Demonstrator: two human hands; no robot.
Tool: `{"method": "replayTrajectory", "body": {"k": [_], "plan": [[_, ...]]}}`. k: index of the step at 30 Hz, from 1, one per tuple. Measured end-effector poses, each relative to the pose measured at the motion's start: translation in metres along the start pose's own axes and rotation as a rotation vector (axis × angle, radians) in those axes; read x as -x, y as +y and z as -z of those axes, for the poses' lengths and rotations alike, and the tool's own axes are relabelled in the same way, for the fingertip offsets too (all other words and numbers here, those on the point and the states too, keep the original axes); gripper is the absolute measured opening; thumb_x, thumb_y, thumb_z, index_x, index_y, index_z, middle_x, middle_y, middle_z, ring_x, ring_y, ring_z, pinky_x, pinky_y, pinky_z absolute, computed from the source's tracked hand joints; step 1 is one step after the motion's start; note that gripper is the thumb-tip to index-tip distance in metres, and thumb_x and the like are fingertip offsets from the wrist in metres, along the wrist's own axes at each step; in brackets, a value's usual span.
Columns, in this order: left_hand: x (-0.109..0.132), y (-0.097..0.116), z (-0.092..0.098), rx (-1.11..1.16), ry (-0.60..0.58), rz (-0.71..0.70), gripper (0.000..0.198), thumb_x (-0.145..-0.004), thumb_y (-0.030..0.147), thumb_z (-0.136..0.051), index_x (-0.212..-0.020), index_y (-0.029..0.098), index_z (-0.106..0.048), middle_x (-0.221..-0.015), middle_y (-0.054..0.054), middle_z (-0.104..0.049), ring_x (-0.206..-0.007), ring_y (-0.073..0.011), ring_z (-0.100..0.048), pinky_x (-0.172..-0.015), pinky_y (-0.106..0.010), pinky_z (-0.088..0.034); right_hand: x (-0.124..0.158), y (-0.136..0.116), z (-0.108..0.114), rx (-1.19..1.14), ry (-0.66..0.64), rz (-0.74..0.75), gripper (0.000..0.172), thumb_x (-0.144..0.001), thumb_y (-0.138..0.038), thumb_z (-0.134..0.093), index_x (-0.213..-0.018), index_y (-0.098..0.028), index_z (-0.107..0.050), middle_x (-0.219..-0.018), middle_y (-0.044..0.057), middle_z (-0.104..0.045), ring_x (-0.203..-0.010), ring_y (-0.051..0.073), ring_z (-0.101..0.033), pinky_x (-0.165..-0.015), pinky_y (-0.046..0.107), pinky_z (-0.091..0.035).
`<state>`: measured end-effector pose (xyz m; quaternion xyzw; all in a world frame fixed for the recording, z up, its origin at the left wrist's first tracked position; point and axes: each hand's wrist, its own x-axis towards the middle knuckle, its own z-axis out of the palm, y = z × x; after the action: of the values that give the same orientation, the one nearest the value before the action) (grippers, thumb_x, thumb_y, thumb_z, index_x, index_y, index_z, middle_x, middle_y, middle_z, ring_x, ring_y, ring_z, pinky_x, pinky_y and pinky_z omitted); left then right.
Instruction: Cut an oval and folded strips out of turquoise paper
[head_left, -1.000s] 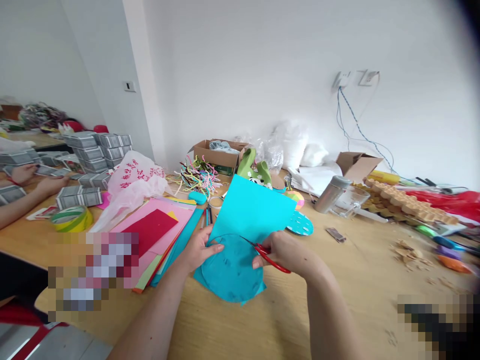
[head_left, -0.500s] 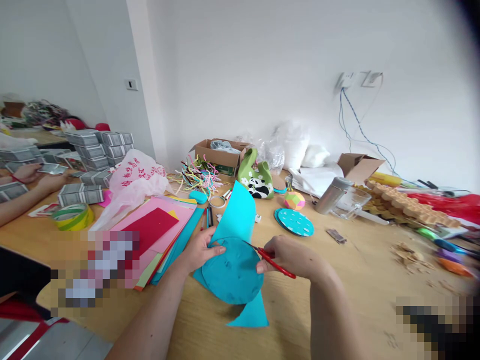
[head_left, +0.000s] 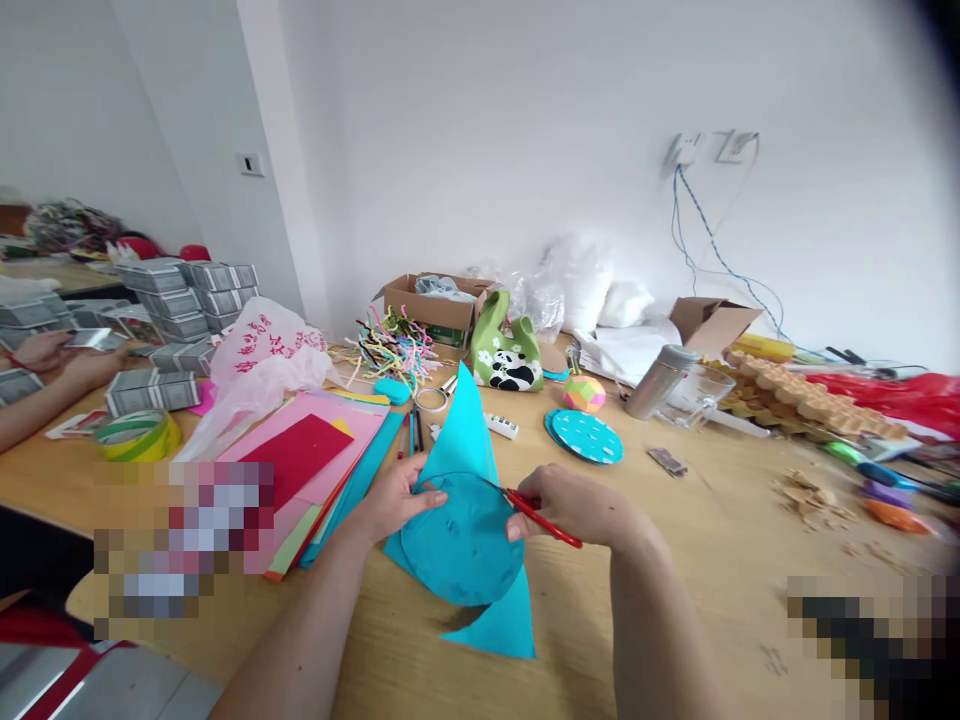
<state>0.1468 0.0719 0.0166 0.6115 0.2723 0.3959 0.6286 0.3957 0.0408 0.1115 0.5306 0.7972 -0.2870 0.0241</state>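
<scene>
My left hand point(head_left: 401, 505) pinches the left edge of a blue disc point(head_left: 461, 545) together with the blue paper sheet point(head_left: 455, 430) beneath it, thumb on top. In my right hand point(head_left: 562, 505) is a pair of red-handled scissors point(head_left: 546, 522), its blades at the disc's upper right edge where they meet the paper. A pointed part of the sheet stands up beyond the disc, and a partly cut strip point(head_left: 499, 630) hangs toward me. Further off to the right lie blue discs with pale patches point(head_left: 589, 437), overlapping each other.
Coloured paper sheets point(head_left: 300, 450) lie to the left, near a plastic bag point(head_left: 262, 345) and tape rolls point(head_left: 139, 436). Behind are pipe cleaners point(head_left: 394, 345), a panda bag point(head_left: 510, 350) and a glue stick point(head_left: 502, 427). A steel flask point(head_left: 660, 382) stands right. Another person's hands point(head_left: 86, 360) hold a phone-like object.
The upright part of the blue sheet has narrowed and swung, uncovering the glue stick. Both hands keep their grip, and the scissors stay at the disc's edge. The view has shifted slightly.
</scene>
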Motion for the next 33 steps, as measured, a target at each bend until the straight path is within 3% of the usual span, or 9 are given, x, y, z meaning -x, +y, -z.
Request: {"method": "replayTrajectory", "body": {"k": [4,10,19,22,27,33], "plan": [[0.001,0.005,-0.002,-0.046,0.022,-0.028,0.043,-0.07,0.04,-0.078,-0.106,0.021,-0.066,-0.098,-0.005,-0.07,-0.098,-0.0244,-0.064,-0.082,-0.033,-0.051,0.001,0.0,0.001,-0.077,-0.043,0.02,0.067,-0.069,-0.083,-0.05,-0.056,-0.018,-0.045,-0.051,-0.003,-0.041,-0.049,0.009,-0.032,-0.046,0.024,-0.022],[0.002,0.007,0.0,-0.068,0.003,-0.048,0.048,-0.073,0.037,-0.076,-0.116,0.02,-0.063,-0.107,-0.006,-0.069,-0.099,-0.0226,-0.063,-0.082,-0.031,-0.05,0.004,0.001,0.0,-0.229,-0.13,0.093,0.066,-0.075,-0.081,-0.046,-0.059,-0.017,-0.051,-0.051,0.001,-0.053,-0.046,0.011,-0.048,-0.046,0.023,-0.033],[0.002,0.008,0.001,-0.059,0.018,-0.038,0.047,-0.072,0.037,-0.076,-0.114,0.021,-0.065,-0.107,-0.006,-0.068,-0.093,-0.0205,-0.063,-0.077,-0.029,-0.051,-0.002,0.0,-0.005,-0.065,0.079,-0.038,0.066,-0.063,-0.082,-0.057,-0.051,-0.018,-0.042,-0.05,-0.005,-0.029,-0.052,0.009,-0.022,-0.047,0.026,-0.015],[0.002,0.011,-0.001,-0.087,0.042,-0.054,0.044,-0.071,0.037,-0.077,-0.11,0.021,-0.066,-0.105,-0.006,-0.068,-0.097,-0.0224,-0.063,-0.079,-0.03,-0.051,-0.002,0.0,-0.004,-0.022,0.08,-0.071,0.066,-0.062,-0.082,-0.057,-0.051,-0.018,-0.043,-0.051,-0.005,-0.027,-0.053,0.01,-0.02,-0.048,0.027,-0.014],[0.002,0.006,-0.002,-0.037,-0.025,-0.021,0.042,-0.072,0.04,-0.077,-0.108,0.021,-0.066,-0.094,-0.004,-0.069,-0.094,-0.0233,-0.064,-0.084,-0.035,-0.05,0.002,-0.001,-0.002,0.03,0.044,-0.047,0.067,-0.063,-0.081,-0.057,-0.05,-0.018,-0.038,-0.053,-0.004,-0.026,-0.055,0.01,-0.019,-0.048,0.028,-0.014],[0.002,0.001,-0.002,-0.021,-0.015,-0.016,0.048,-0.07,0.04,-0.079,-0.113,0.022,-0.065,-0.098,-0.005,-0.07,-0.099,-0.0252,-0.064,-0.086,-0.036,-0.05,0.004,-0.002,-0.001,0.034,0.017,-0.063,0.065,-0.066,-0.08,-0.056,-0.053,-0.018,-0.042,-0.051,-0.004,-0.031,-0.052,0.009,-0.022,-0.046,0.027,-0.015]]}}
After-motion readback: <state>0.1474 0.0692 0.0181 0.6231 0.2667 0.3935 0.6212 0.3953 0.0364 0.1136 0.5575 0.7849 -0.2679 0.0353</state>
